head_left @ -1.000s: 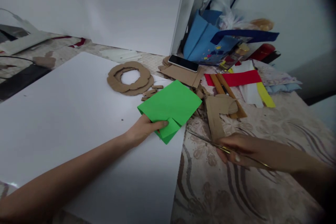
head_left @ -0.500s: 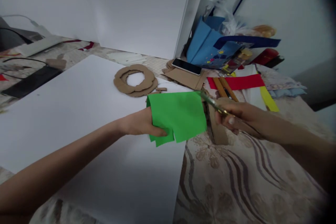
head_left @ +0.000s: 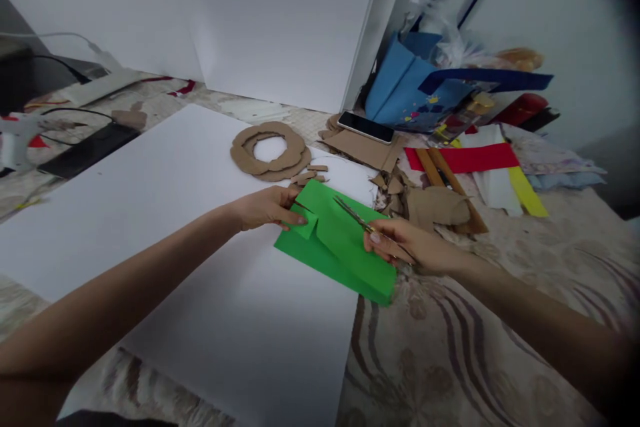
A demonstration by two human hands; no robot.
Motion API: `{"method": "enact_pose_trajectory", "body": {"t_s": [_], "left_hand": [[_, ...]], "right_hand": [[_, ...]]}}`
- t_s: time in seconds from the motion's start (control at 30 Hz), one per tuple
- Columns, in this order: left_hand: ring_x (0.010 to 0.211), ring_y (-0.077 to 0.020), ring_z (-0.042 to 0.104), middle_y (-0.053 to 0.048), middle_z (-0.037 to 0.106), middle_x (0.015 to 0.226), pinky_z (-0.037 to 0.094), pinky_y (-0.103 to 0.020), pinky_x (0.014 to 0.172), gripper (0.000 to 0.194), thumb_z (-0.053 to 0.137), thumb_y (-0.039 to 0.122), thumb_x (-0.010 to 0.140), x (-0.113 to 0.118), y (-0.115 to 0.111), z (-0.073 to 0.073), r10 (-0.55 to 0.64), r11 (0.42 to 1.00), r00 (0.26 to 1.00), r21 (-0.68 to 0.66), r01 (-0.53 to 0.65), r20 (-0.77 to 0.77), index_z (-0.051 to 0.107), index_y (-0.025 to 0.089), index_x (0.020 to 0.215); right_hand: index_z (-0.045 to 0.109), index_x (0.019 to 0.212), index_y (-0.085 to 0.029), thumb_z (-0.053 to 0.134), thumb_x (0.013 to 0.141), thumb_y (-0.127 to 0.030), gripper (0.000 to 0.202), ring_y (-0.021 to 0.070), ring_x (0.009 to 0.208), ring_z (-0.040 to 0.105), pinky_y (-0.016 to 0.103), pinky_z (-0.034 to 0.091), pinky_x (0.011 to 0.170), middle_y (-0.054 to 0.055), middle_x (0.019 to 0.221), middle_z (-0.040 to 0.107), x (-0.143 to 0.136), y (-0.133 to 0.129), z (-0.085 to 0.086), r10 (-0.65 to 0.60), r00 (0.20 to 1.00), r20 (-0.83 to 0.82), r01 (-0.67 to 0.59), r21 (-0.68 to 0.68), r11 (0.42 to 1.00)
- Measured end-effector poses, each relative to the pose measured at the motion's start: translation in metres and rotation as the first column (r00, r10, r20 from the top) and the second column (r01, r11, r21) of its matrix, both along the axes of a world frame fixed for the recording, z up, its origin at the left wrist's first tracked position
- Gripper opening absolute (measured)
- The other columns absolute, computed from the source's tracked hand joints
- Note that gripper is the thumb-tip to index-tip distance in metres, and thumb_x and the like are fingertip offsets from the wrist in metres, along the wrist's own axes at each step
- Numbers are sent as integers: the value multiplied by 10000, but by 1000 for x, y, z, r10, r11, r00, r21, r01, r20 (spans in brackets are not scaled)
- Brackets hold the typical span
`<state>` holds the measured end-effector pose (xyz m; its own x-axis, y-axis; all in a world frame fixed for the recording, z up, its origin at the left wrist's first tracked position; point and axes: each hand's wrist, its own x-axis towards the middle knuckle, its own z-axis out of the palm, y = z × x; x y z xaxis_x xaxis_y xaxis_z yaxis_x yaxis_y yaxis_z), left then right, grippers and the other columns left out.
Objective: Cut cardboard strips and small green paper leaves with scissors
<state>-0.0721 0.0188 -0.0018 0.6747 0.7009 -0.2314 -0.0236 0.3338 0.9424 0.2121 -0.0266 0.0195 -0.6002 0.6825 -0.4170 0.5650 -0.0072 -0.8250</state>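
Note:
My left hand (head_left: 270, 208) pinches the left end of a green sheet (head_left: 345, 233), beside a cut in it that leaves a small flap under my thumb. The sheet is folded over and slopes down to the right, its lower right edge curling. My right hand (head_left: 400, 243) holds scissors (head_left: 353, 213) over the sheet, blades pointing up and to the left. Whether the blades touch the sheet, I cannot tell. Just behind the sheet, wavy-edged cardboard rings (head_left: 240, 150) lie stacked on a large white sheet (head_left: 175, 167).
Cardboard scraps (head_left: 435, 207) lie right of the green sheet. A phone (head_left: 367, 127) rests on cardboard at the back, near a blue bag (head_left: 400, 80). Red strip (head_left: 480, 158) and yellow strip (head_left: 525, 190) are at the right. A glue gun (head_left: 17, 140) is at far left.
The green sheet has turned and tilted down to the right, its cut end now at my left hand. My right hand with the scissors has moved left and lower, over the sheet.

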Motion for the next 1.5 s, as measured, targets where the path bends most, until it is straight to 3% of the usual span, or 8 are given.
{"method": "enact_pose_trajectory", "body": {"t_s": [0.1, 0.23, 0.5, 0.8, 0.93, 1.07, 1.5], "left_hand": [[820, -178, 647, -73, 695, 946, 498, -238, 661, 282, 716, 216, 698, -5, -7, -7, -104, 994, 991, 32, 107, -81, 677, 143, 967], [698, -120, 620, -55, 687, 882, 460, -184, 564, 280, 706, 223, 715, -7, -10, -15, -54, 998, 996, 26, 56, -65, 649, 142, 977], [579, -56, 540, -19, 637, 772, 436, -145, 508, 186, 703, 183, 715, -8, -11, -22, 3, 994, 1000, -107, -2, 2, 639, 133, 883], [566, -59, 559, -8, 663, 748, 438, -160, 521, 195, 711, 172, 711, -8, -11, -20, -19, 985, 1000, -174, 21, 15, 654, 147, 896], [763, -145, 654, -64, 702, 906, 518, -271, 716, 277, 709, 198, 719, -8, -11, -20, -53, 982, 998, -182, 55, 16, 650, 155, 987], [896, -192, 658, -94, 699, 1004, 502, -351, 854, 338, 708, 194, 721, -9, -9, -22, -75, 986, 996, -146, 82, 55, 647, 153, 1051], [885, -183, 661, -74, 708, 989, 505, -319, 824, 339, 698, 228, 747, -12, -4, -24, -106, 991, 994, -83, 107, 18, 643, 168, 1076]], "right_hand": [[533, 848, -142, 336, 876, -636, 533, 96, 511, 434, 232, 372, 494, -29, 605, 451, -2, 4, 0, 95, 995, -28, -98, -109, 989], [543, 860, -135, 320, 876, -646, 558, 82, 499, 427, 225, 373, 498, -26, 614, 460, -3, 9, 5, 179, 984, -18, -178, -224, 958], [566, 781, -133, 312, 857, -679, 607, 75, 438, 399, 212, 301, 412, -29, 555, 450, -5, 15, -5, 232, 970, -77, -244, -389, 888], [573, 816, -132, 292, 877, -656, 598, 77, 451, 418, 214, 318, 430, -27, 571, 451, -11, 21, -9, 280, 956, -92, -294, -374, 880], [570, 828, -134, 310, 887, -635, 568, 85, 474, 420, 221, 315, 442, -25, 583, 443, -14, 20, -11, 225, 970, -91, -243, -358, 902], [554, 786, -145, 381, 867, -630, 521, 88, 494, 409, 222, 344, 456, -23, 595, 445, -19, 19, -10, 140, 989, -39, -145, -364, 920], [547, 724, -150, 441, 849, -609, 487, 69, 447, 398, 189, 373, 419, -36, 546, 437, -23, 17, -14, 87, 996, -13, -85, -357, 930]]}}
